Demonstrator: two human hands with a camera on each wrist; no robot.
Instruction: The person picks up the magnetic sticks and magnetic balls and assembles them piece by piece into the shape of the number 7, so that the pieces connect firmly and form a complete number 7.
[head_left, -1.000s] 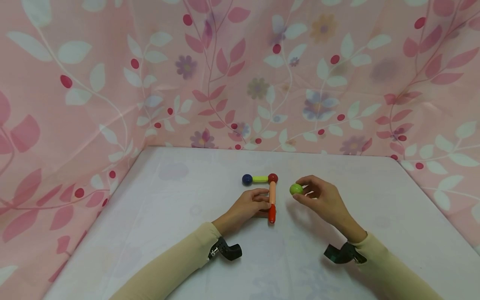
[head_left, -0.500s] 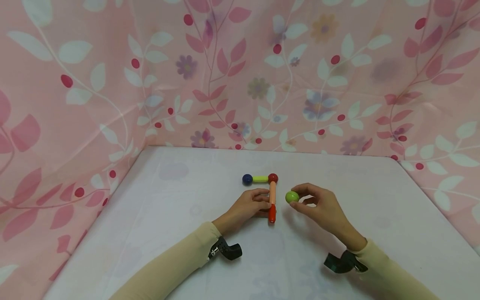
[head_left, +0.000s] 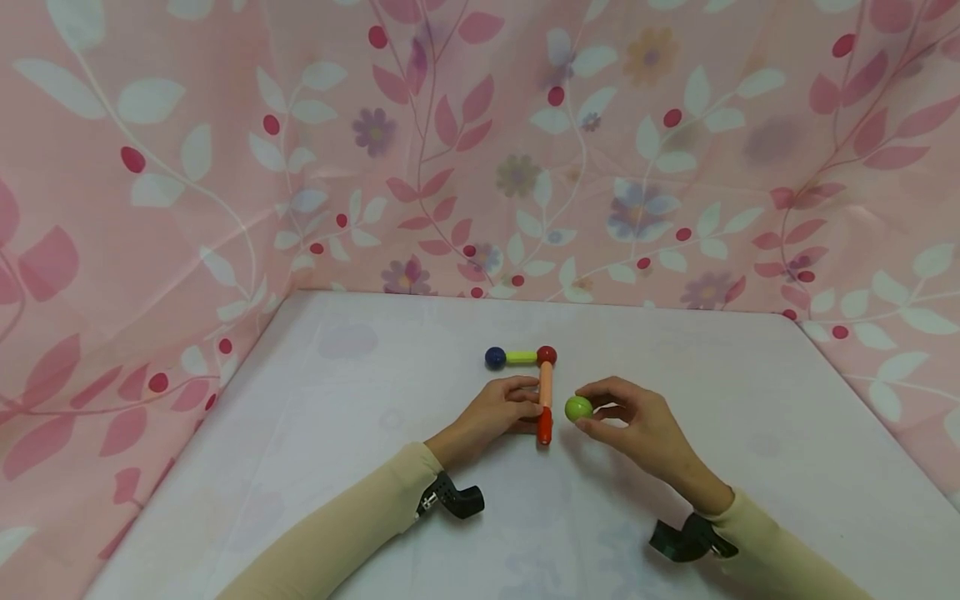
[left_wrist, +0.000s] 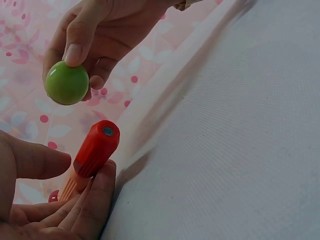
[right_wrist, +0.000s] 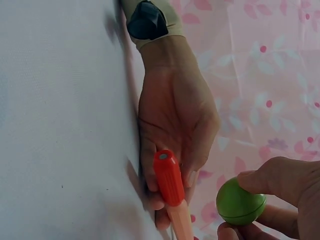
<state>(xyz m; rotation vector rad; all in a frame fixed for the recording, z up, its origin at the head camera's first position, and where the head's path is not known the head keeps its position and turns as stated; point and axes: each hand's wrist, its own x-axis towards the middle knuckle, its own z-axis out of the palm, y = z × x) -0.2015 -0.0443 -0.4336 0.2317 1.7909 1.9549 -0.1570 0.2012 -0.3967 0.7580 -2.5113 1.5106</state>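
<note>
My left hand (head_left: 491, 415) holds a red magnetic stick (head_left: 545, 427) between thumb and fingers. Its near end, with a small metal disc in it, points toward me. Beyond it, in line, runs a peach-orange stick (head_left: 546, 385) that reaches a red ball (head_left: 547, 356). From that ball a yellow-green stick (head_left: 521, 357) extends left to a dark blue ball (head_left: 495, 358). My right hand (head_left: 643, 427) pinches a green ball (left_wrist: 67, 83) by thumb and fingertips, just right of the red stick. In the left wrist view, this ball is apart from the stick's end.
A white cloth covers the table (head_left: 360, 375). Pink floral fabric (head_left: 450, 150) hangs behind it and along the sides. A black wrist camera (head_left: 453, 500) is strapped to the left sleeve, another camera (head_left: 686, 537) to the right.
My right hand has brought the green ball leftward and nearer to me, closer to the red stick. The left hand and the joined pieces have stayed in place.
</note>
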